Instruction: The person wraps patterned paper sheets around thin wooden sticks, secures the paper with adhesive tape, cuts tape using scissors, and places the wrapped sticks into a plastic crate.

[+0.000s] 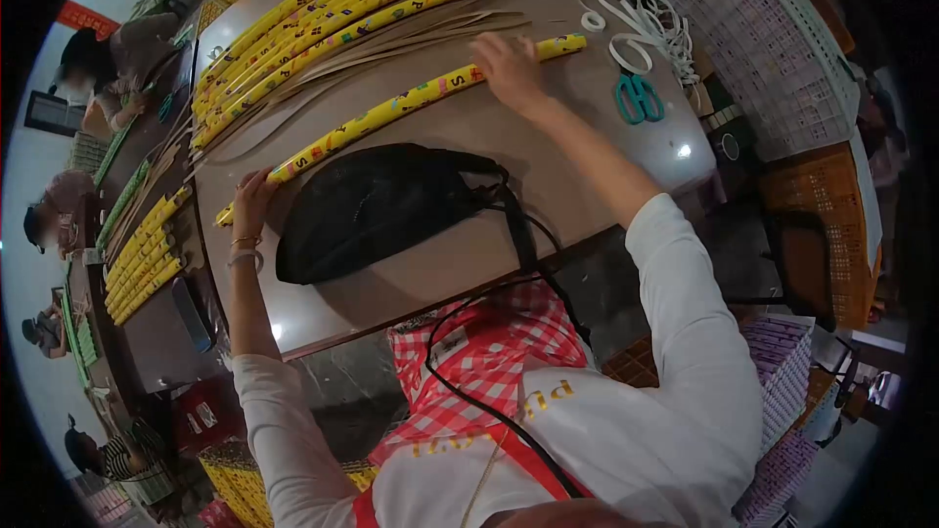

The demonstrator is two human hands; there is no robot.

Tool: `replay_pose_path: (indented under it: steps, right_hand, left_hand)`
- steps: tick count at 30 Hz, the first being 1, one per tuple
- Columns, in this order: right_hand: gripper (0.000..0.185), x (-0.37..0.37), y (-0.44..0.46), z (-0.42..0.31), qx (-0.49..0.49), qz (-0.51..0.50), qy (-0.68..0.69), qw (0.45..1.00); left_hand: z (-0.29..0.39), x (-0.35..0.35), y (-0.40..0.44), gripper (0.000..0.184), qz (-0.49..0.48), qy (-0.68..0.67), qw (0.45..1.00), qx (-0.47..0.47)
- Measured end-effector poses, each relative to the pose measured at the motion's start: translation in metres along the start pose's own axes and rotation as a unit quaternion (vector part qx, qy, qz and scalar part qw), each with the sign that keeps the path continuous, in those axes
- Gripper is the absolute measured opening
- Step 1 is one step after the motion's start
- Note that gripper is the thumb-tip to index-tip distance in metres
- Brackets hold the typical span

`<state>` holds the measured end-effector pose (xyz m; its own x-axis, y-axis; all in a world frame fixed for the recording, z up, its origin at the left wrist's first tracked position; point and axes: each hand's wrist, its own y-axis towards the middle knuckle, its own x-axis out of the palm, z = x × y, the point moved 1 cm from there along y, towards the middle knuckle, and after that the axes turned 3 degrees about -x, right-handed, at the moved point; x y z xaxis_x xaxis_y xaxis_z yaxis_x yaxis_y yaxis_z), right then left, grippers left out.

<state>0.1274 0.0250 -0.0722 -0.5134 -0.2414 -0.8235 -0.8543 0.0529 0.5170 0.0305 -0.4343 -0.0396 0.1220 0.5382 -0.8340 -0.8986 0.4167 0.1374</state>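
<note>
A long, thin yellow roll of printed paper (386, 113) lies slantwise across the table in front of me. My left hand (254, 198) is closed around its near left end. Towards the far right end, my right hand (507, 70) rests on top of the roll with its fingers spread. Just below the roll sits a black fabric bag (377, 210) with a strap trailing to the right. Several similar yellow rolls (323, 34) lie side by side beyond, with thin brown strips (391, 44) in front of them.
Teal-handled scissors (638, 98) and coiled white strips (665, 24) lie at the table's right. More yellow rolls (147, 254) are stacked on the left-hand table (181, 362). A black cable (430, 342) runs over my apron. Other people sit along the left. Printed stacks (763, 49) stand right.
</note>
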Motion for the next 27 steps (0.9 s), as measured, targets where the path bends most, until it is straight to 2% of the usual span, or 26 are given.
replay_pose_path:
  steps: [2,4,7,10,12,16,18,20,22,23,24,27]
  right_hand:
    - [0.041,0.002,-0.006,-0.036,-0.06,-0.043,0.058,0.996]
    - [0.049,0.012,-0.013,-0.063,-0.142,-0.058,-0.001,0.988]
    - [0.054,0.008,-0.014,-0.065,-0.167,-0.08,-0.016,0.983]
    - [0.057,0.002,-0.019,-0.042,-0.185,-0.091,-0.009,0.978]
    - [0.057,-0.014,-0.024,-0.015,-0.112,-0.111,-0.008,0.987]
    - [0.058,-0.038,-0.039,0.064,0.034,-0.075,-0.074,0.994]
    - [0.061,-0.046,-0.042,0.094,0.064,-0.089,-0.116,0.987]
    - [0.063,-0.044,-0.042,0.104,0.091,-0.101,-0.156,0.978]
    - [0.066,-0.035,-0.045,0.106,0.192,-0.046,-0.156,0.968]
    - [0.074,-0.031,-0.046,0.105,0.176,-0.026,-0.172,0.969]
    - [0.074,-0.03,-0.046,0.102,0.187,-0.03,-0.175,0.966]
    - [0.074,-0.027,-0.048,0.09,0.182,-0.022,-0.162,0.97]
  left_hand:
    - [-0.009,0.001,0.004,0.027,-0.007,0.006,1.0,0.009]
    - [-0.013,0.0,0.008,0.027,-0.016,0.014,1.0,0.02]
    - [-0.014,0.0,0.009,0.028,-0.045,-0.017,0.999,0.014]
    - [-0.015,-0.002,0.01,0.028,-0.049,0.016,0.998,0.036]
    - [-0.019,-0.002,0.014,0.029,-0.071,0.001,0.997,0.009]
    - [-0.037,0.004,0.021,0.031,-0.067,-0.013,0.998,0.003]
    - [-0.029,0.0,0.02,0.032,-0.082,-0.015,0.997,-0.001]
    - [-0.022,0.001,0.019,0.029,-0.047,-0.021,0.999,0.015]
    - [-0.021,0.0,0.018,0.03,-0.046,-0.014,0.999,0.018]
    - [-0.032,0.003,0.021,0.032,-0.054,-0.012,0.998,-0.012]
    - [-0.035,0.003,0.021,0.032,-0.05,-0.011,0.998,-0.021]
    - [-0.036,0.005,0.02,0.033,-0.038,-0.003,0.999,0.008]
